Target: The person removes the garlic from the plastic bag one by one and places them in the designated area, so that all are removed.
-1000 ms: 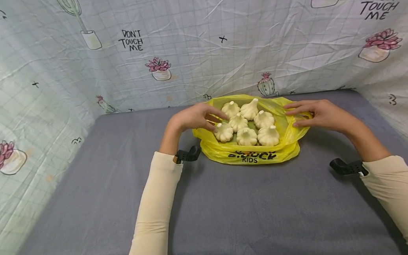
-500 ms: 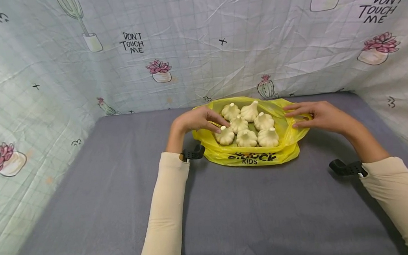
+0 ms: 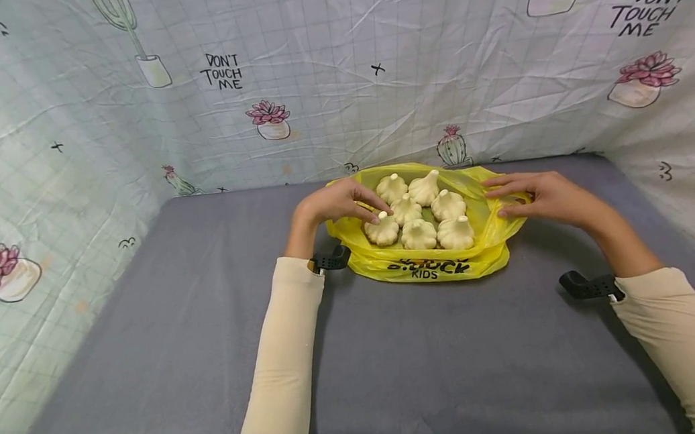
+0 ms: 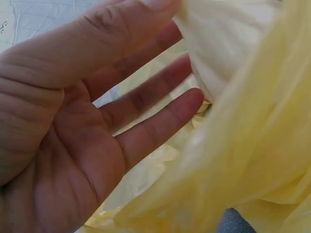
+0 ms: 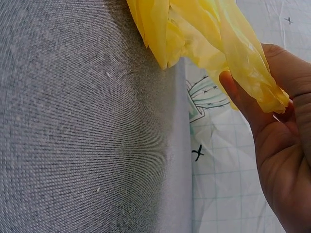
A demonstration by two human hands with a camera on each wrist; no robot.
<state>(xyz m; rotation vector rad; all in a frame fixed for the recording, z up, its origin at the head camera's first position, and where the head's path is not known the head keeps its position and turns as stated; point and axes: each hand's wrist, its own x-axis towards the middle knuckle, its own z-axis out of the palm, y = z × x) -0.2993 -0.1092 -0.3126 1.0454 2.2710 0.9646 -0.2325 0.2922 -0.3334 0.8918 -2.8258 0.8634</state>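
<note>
A yellow plastic bag [image 3: 430,268] lies with its mouth spread wide, several pale garlic bulbs [image 3: 456,233] inside. My left hand [image 3: 340,203] reaches over the bag's left rim. Its thumb and fingers are at the front-left garlic bulb [image 3: 381,230], pinching it near the top. In the left wrist view this bulb [image 4: 223,39] sits between the thumb and fingertips, partly behind yellow plastic. On the opposite side, my right hand [image 3: 546,195] holds the bag's right edge between thumb and fingers. The right wrist view shows the gathered plastic [image 5: 243,53] in that hand [image 5: 286,141].
The bag rests near the back of a table with a grey cloth [image 3: 430,359]. Behind and beside it hangs a pale printed curtain [image 3: 340,110] with plant drawings. Each wrist wears a black camera mount [image 3: 588,285].
My left hand has shifted slightly right and its fingers have closed in on the front-left garlic bulb. The right hand stays in place at the bag's edge.
</note>
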